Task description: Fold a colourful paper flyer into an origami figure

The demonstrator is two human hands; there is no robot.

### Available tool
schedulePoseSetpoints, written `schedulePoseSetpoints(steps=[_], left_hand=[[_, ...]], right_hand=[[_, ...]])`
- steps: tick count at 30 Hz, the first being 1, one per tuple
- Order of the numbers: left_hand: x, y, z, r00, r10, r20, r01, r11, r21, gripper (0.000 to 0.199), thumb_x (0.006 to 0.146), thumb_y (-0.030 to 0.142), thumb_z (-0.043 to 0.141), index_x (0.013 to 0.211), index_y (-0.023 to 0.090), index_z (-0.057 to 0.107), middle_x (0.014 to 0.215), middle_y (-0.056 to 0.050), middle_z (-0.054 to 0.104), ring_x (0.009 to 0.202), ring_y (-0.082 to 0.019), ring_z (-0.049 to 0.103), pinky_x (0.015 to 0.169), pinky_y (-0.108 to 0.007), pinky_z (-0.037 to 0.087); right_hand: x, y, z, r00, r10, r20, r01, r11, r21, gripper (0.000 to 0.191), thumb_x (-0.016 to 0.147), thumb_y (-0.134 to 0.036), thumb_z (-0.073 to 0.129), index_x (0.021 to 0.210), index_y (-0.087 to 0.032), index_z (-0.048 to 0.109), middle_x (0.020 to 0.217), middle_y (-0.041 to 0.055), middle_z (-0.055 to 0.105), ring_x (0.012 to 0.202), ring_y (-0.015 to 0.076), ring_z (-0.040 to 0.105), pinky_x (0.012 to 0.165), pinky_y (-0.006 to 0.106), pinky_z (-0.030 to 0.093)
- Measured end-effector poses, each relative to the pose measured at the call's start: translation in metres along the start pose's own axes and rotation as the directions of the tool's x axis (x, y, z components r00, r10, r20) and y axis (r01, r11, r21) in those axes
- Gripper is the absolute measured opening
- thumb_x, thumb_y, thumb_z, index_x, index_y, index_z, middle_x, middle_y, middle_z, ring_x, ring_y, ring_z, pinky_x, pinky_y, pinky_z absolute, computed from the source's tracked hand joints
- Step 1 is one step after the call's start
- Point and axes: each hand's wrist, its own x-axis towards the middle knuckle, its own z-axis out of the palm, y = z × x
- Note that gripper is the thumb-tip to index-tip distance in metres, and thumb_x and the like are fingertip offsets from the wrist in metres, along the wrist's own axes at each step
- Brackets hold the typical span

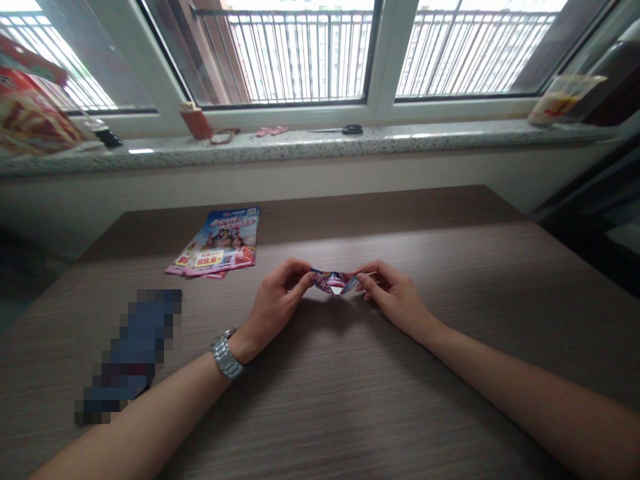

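Note:
A small piece of folded printed paper (336, 281), pink, blue and white, is stretched between my two hands just above the table. My left hand (283, 293), with a metal watch (229, 355) on its wrist, pinches the paper's left end between thumb and fingers. At the opposite end, my right hand (393, 293) pinches the paper in the same way. The paper dips in a V at its middle. Behind my left hand lie several colourful flyers (223, 241) in a loose stack, printed like the folded piece.
A pixelated dark blue object (133, 357) lies left of my left forearm on the wooden table (450, 247). Along the stone windowsill (420, 140) are scissors (350, 130), a red container (196, 122), a small dark bottle (104, 133), a food package (35, 110) and a plastic cup (563, 99).

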Motion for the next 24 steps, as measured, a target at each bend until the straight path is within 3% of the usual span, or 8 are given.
schedulePoseSetpoints(steps=[5, 7, 11, 18, 24], left_hand=[[0.0002, -0.0043, -0.0009, 0.997, 0.050, 0.051, -0.051, 0.999, 0.013, 0.019, 0.098, 0.032, 0.064, 0.112, 0.021, 0.056, 0.091, 0.000, 0.071, 0.085, -0.014, 0.070, 0.076, -0.023, 0.055], [0.0007, -0.0051, -0.0024, 0.987, 0.113, 0.112, -0.126, 0.984, 0.125, 0.017, 0.101, 0.029, 0.058, 0.117, 0.023, 0.059, 0.095, -0.001, 0.071, 0.087, -0.014, 0.069, 0.077, -0.024, 0.054], [0.0005, -0.0031, -0.0055, 0.934, 0.218, 0.284, -0.304, 0.902, 0.307, 0.017, 0.103, 0.021, 0.051, 0.108, 0.021, 0.068, 0.100, -0.005, 0.070, 0.089, -0.015, 0.066, 0.081, -0.026, 0.051], [-0.0034, -0.0005, -0.0029, 0.887, 0.216, 0.408, -0.380, 0.844, 0.378, 0.017, 0.100, 0.024, 0.059, 0.114, 0.021, 0.068, 0.109, -0.007, 0.068, 0.094, -0.018, 0.065, 0.084, -0.029, 0.051], [-0.0022, -0.0005, -0.0024, 0.875, 0.237, 0.422, -0.415, 0.816, 0.403, 0.018, 0.101, 0.030, 0.060, 0.115, 0.024, 0.070, 0.113, -0.007, 0.072, 0.103, -0.021, 0.067, 0.093, -0.033, 0.051]], right_hand=[[0.0024, -0.0001, -0.0061, 0.998, -0.054, 0.019, 0.055, 0.994, -0.092, 0.026, 0.098, -0.045, 0.060, 0.100, -0.021, 0.069, 0.082, 0.0030, 0.071, 0.071, 0.0164, 0.065, 0.064, 0.029, 0.051], [0.0026, -0.0008, -0.0070, 0.997, -0.065, 0.034, 0.069, 0.991, -0.116, 0.025, 0.098, -0.044, 0.060, 0.098, -0.021, 0.069, 0.081, 0.0023, 0.071, 0.071, 0.0164, 0.064, 0.065, 0.028, 0.051], [0.0021, -0.0032, -0.0073, 0.996, -0.062, 0.067, 0.071, 0.986, -0.151, 0.024, 0.097, -0.043, 0.061, 0.095, -0.021, 0.070, 0.078, 0.0013, 0.070, 0.069, 0.0160, 0.062, 0.065, 0.028, 0.049], [0.0016, -0.0043, -0.0071, 0.992, -0.058, 0.110, 0.072, 0.989, -0.131, 0.022, 0.096, -0.041, 0.061, 0.095, -0.021, 0.070, 0.079, 0.0015, 0.071, 0.070, 0.0163, 0.063, 0.064, 0.028, 0.048], [0.0010, -0.0026, -0.0057, 0.991, -0.074, 0.107, 0.094, 0.977, -0.190, 0.017, 0.097, -0.036, 0.060, 0.099, -0.021, 0.069, 0.078, 0.0004, 0.069, 0.069, 0.0157, 0.061, 0.063, 0.027, 0.045]])
